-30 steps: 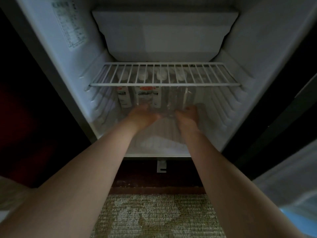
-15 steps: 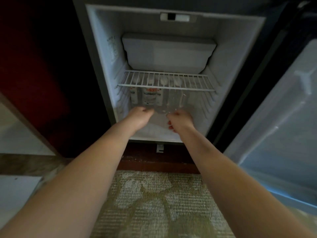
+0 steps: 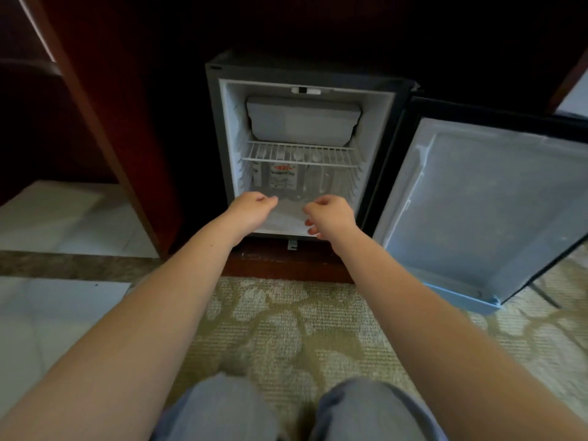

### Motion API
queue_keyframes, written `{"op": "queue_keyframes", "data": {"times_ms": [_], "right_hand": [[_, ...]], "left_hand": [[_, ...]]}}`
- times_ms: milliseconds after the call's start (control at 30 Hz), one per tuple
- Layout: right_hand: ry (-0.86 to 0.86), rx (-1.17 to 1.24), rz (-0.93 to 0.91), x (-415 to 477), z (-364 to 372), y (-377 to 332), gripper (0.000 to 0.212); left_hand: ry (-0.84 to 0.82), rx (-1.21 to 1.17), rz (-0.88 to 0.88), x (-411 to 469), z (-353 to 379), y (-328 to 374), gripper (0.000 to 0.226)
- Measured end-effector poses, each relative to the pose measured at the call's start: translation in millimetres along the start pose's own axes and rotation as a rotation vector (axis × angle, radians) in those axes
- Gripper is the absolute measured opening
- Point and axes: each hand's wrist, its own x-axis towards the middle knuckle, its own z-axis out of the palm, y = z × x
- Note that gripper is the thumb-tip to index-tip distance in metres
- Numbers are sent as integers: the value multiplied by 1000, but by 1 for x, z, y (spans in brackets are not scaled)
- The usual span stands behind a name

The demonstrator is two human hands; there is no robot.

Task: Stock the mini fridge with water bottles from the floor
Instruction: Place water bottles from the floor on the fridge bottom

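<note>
Nearest the camera, patterned carpet (image 3: 286, 329) was seen, with no bottle visible on it. Beyond it, the left hand (image 3: 251, 208) and right hand (image 3: 329, 214) were held at the fridge mouth with fingers loosely curled around nothing; both grips were released. The open door (image 3: 483, 198) stood at three o'clock, where it could be knocked by the right arm. At twelve o'clock, the water bottles (image 3: 286, 179) were stood upright under the wire shelf (image 3: 302, 157) of the mini fridge (image 3: 229, 148): clear, white-capped, one showing a red-and-white label. Packed closely, they could be toppled if brushed by either hand.
</note>
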Motion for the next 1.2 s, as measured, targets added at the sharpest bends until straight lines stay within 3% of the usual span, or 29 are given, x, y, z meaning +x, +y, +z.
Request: {"op": "queue_keyframes", "data": {"times_ms": [67,200,333,600,867,1200], "right_hand": [[-6,-10,-27,-25,-3,-10,18],[-41,-60,-82,-70,3,-29,24],[-169,-63,-80,-113,29,-44,23],[-382,-141,-116,-186,142,-47,23],[-640,-324,-205,-243,257,-34,15],[-967,-485,-274,-283,358,-6,23]], "left_hand": [[45,-16,13,-24,-8,0,23],[105,-58,-15,-59,-29,-15,26],[167,-78,-70,-95,-58,-44,24],[316,-146,-275,-163,-114,-150,17],[486,-211,-495,-236,-157,-270,26],[718,-235,-721,-288,-182,-384,27]]}}
